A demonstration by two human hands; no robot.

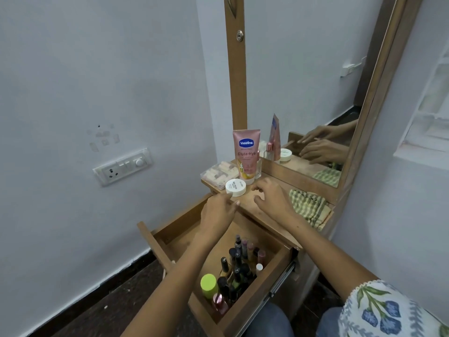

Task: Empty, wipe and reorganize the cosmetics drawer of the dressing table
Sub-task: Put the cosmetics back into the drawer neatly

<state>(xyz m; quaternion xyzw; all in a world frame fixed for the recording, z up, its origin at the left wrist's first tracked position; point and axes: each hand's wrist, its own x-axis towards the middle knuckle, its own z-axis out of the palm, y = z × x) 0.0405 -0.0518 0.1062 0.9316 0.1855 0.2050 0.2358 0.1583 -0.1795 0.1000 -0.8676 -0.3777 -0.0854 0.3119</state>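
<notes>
The wooden drawer [264, 285] of the dressing table stands pulled out, with several nail polish bottles [239, 266] and a lime-capped bottle [209, 285] upright in its right half. On the tabletop [252, 210] are a white round jar [235, 187], a pink Vaseline tube [246, 155] and a clear box of small items [220, 173]. My left hand [218, 212] hovers over the table's front edge, its fingertips just short of the jar. My right hand [272, 198] is above the tabletop beside the jar, fingers loosely curled, holding nothing.
A green checked cloth [308, 207] lies on the tabletop at the right. The mirror [315, 93] rises behind the table and reflects both hands. A wall socket panel [122, 166] sits on the left wall. Dark floor lies below the drawer.
</notes>
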